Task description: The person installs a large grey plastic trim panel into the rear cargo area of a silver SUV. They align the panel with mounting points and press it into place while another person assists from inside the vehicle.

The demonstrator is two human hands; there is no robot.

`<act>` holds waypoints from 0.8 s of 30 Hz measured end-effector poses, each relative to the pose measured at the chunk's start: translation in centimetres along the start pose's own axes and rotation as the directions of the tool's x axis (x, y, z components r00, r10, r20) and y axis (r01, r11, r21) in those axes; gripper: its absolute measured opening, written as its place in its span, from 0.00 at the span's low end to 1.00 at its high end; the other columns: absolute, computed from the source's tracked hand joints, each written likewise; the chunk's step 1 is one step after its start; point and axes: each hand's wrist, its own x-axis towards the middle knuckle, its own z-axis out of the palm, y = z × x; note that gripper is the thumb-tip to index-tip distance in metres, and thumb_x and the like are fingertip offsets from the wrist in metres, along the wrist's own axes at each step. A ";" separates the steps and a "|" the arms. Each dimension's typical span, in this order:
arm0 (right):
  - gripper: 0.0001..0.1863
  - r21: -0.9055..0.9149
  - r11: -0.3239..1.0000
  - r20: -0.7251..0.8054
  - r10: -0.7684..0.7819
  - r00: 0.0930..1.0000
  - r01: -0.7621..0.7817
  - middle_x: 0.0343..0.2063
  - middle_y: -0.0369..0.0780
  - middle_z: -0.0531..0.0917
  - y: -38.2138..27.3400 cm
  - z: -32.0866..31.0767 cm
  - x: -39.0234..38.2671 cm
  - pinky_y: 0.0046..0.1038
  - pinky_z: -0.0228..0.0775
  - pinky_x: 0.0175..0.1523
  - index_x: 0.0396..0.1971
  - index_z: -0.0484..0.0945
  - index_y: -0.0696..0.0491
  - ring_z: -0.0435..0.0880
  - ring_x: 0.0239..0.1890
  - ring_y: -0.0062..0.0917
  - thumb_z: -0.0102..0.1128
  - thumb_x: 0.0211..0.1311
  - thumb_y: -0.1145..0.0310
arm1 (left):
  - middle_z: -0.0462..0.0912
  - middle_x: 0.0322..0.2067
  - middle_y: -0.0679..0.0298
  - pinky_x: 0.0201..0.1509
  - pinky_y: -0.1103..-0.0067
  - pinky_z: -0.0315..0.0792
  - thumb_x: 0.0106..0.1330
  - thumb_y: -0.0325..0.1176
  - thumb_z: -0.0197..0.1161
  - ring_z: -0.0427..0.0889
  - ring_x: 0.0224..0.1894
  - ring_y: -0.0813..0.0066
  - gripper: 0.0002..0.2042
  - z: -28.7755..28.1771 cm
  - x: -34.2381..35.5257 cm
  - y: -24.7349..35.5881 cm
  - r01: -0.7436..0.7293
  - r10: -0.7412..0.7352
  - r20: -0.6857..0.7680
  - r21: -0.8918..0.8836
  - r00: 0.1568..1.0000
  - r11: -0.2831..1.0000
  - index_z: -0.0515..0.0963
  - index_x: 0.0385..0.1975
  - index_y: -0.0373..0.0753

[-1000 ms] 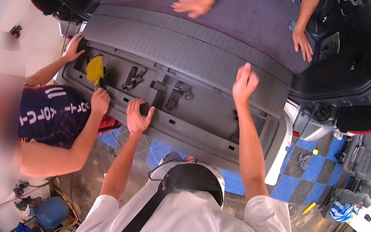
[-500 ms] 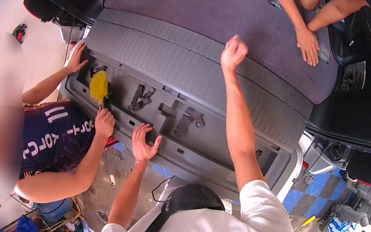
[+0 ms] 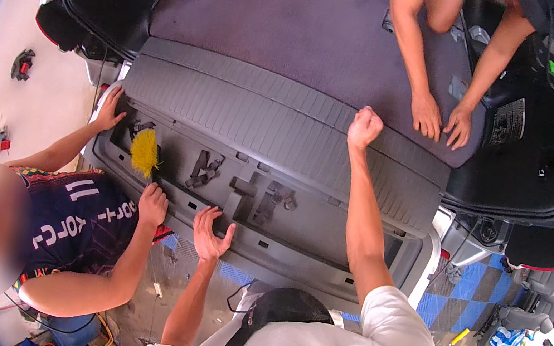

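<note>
My right hand point(image 3: 365, 127) is closed in a fist at the seam between the grey ribbed panel point(image 3: 231, 93) and the purple-grey carpet point(image 3: 298, 39). Nothing shows in it. Below and to the left, my left hand point(image 3: 212, 235) rests at the front edge of the grey storage tray point(image 3: 295, 241), thumb and fingers apart and holding nothing. Inside the tray lie dark straps with buckles point(image 3: 205, 170) and more strap pieces point(image 3: 275, 202). At the left, a co-worker's hand point(image 3: 154, 204) grips a brush with yellow bristles point(image 3: 145, 152) over the tray.
The co-worker's other hand point(image 3: 110, 109) lies on the tray's left end. Another person kneels on the carpet at the far right, hands point(image 3: 441, 123) near the ribbed panel. Black side trim point(image 3: 539, 164) flanks the carpet. Blue and grey floor tiles point(image 3: 468, 290) lie at the right.
The view has shifted, so the panel and carpet sit lower. My fist remains along the panel's far seam, slightly further right. The kneeling person's crossed hands have come apart and nearer the panel.
</note>
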 end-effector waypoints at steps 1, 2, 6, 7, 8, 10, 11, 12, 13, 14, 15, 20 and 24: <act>0.21 0.110 0.994 0.025 0.025 0.999 -0.028 0.15 0.29 0.71 -0.6 -0.7 0.3 0.22 0.56 0.23 0.14 0.67 0.53 0.68 0.18 0.13 0.54 0.71 0.75 | 0.86 0.54 0.54 0.73 0.56 0.68 0.60 0.45 0.77 0.78 0.64 0.47 0.22 0.0 0.1 0.1 -0.007 0.007 0.000 0.007 1.000 1.000 0.81 0.47 0.37; 0.20 0.196 0.980 -0.117 0.005 0.993 0.018 0.14 0.30 0.70 -1.0 -0.8 0.1 0.22 0.55 0.22 0.15 0.67 0.53 0.67 0.18 0.14 0.53 0.71 0.73 | 0.85 0.54 0.54 0.73 0.56 0.68 0.60 0.45 0.77 0.78 0.64 0.47 0.22 -0.1 0.0 0.1 -0.010 0.010 0.002 0.015 1.000 1.000 0.81 0.47 0.36; 0.21 -0.507 0.856 0.048 0.143 0.989 -0.099 0.15 0.41 0.73 -3.0 -1.7 -0.3 0.40 0.65 0.31 0.17 0.70 0.61 0.72 0.22 0.27 0.54 0.73 0.68 | 0.85 0.54 0.54 0.72 0.57 0.68 0.60 0.44 0.77 0.78 0.64 0.48 0.22 0.1 0.2 0.1 -0.079 0.079 -0.039 0.019 0.996 0.997 0.81 0.48 0.36; 0.18 -0.634 0.745 0.087 0.335 0.938 -0.208 0.23 0.47 0.83 -3.2 -1.5 -0.2 0.39 0.74 0.39 0.23 0.78 0.61 0.83 0.29 0.30 0.56 0.72 0.66 | 0.85 0.54 0.54 0.72 0.57 0.69 0.60 0.44 0.77 0.78 0.64 0.47 0.22 0.2 0.3 0.0 -0.045 0.046 -0.014 0.026 0.999 0.999 0.81 0.48 0.36; 0.16 -0.619 0.777 0.175 0.272 0.946 -0.109 0.27 0.48 0.86 -3.3 -1.4 0.7 0.39 0.77 0.44 0.27 0.82 0.61 0.87 0.34 0.33 0.58 0.72 0.65 | 0.85 0.54 0.54 0.72 0.56 0.69 0.60 0.43 0.77 0.78 0.64 0.47 0.22 0.3 0.3 0.0 -0.036 0.037 -0.016 0.024 0.999 0.999 0.81 0.48 0.36; 0.14 -0.649 0.760 0.315 0.288 0.905 -0.016 0.35 0.49 0.90 -3.2 -0.7 2.4 0.40 0.80 0.51 0.34 0.87 0.60 0.91 0.41 0.39 0.60 0.71 0.63 | 0.86 0.54 0.53 0.71 0.56 0.69 0.60 0.42 0.77 0.78 0.64 0.46 0.22 0.1 0.0 0.0 -0.038 0.038 -0.026 0.031 0.999 0.999 0.81 0.48 0.36; 0.14 -0.677 0.736 0.380 0.323 0.866 0.023 0.38 0.49 0.91 -3.1 -0.5 3.7 0.40 0.80 0.53 0.36 0.88 0.58 0.91 0.44 0.41 0.61 0.71 0.63 | 0.86 0.55 0.53 0.72 0.56 0.69 0.60 0.42 0.77 0.78 0.64 0.46 0.22 0.1 -0.1 0.1 -0.011 0.012 -0.008 0.036 1.000 0.999 0.81 0.48 0.36; 0.14 -0.715 0.698 0.410 0.366 0.835 0.045 0.41 0.50 0.92 -2.9 -0.4 4.7 0.41 0.81 0.54 0.39 0.90 0.57 0.92 0.47 0.43 0.62 0.70 0.63 | 0.86 0.55 0.53 0.72 0.56 0.69 0.60 0.42 0.77 0.78 0.65 0.46 0.22 0.1 -0.2 0.2 -0.002 0.002 -0.003 0.039 1.000 0.999 0.81 0.48 0.36; 0.14 -0.734 0.674 0.460 0.403 0.791 0.084 0.42 0.50 0.92 -2.7 0.0 5.4 0.41 0.81 0.55 0.40 0.90 0.56 0.91 0.48 0.44 0.62 0.70 0.63 | 0.86 0.55 0.53 0.72 0.57 0.69 0.59 0.41 0.77 0.78 0.65 0.46 0.22 0.0 -0.2 0.2 0.001 -0.001 -0.002 0.043 1.000 0.999 0.81 0.48 0.36; 0.13 -0.760 0.640 0.481 0.436 0.761 0.114 0.43 0.50 0.92 -2.5 0.4 6.1 0.42 0.81 0.56 0.41 0.91 0.55 0.91 0.49 0.44 0.63 0.69 0.63 | 0.86 0.55 0.53 0.72 0.57 0.69 0.60 0.41 0.77 0.78 0.65 0.46 0.22 -0.1 -0.1 0.3 0.002 -0.002 0.001 0.048 1.000 0.999 0.81 0.48 0.36; 0.13 -0.793 0.593 0.495 0.491 0.717 0.142 0.44 0.50 0.92 -2.3 0.7 6.7 0.42 0.81 0.56 0.42 0.92 0.54 0.91 0.50 0.45 0.63 0.69 0.63 | 0.86 0.55 0.53 0.72 0.57 0.69 0.60 0.41 0.77 0.78 0.65 0.46 0.22 -0.1 -0.1 0.3 -0.005 0.005 -0.003 0.035 1.000 0.999 0.81 0.48 0.36; 0.12 -0.843 0.514 0.489 0.611 0.623 0.158 0.44 0.50 0.92 -2.0 2.1 7.9 0.42 0.81 0.57 0.41 0.93 0.52 0.91 0.51 0.46 0.67 0.67 0.62 | 0.86 0.55 0.53 0.72 0.57 0.69 0.60 0.42 0.77 0.78 0.65 0.46 0.21 -0.3 0.2 0.6 0.003 -0.003 -0.009 0.024 1.000 1.000 0.81 0.48 0.36; 0.13 -0.836 0.528 0.495 0.612 0.616 0.147 0.43 0.51 0.92 -2.5 2.1 7.9 0.42 0.81 0.56 0.41 0.92 0.53 0.91 0.50 0.46 0.70 0.66 0.60 | 0.86 0.55 0.53 0.72 0.56 0.70 0.61 0.41 0.77 0.78 0.65 0.46 0.21 -0.3 0.2 0.6 0.010 -0.010 -0.010 0.029 1.000 1.000 0.81 0.48 0.36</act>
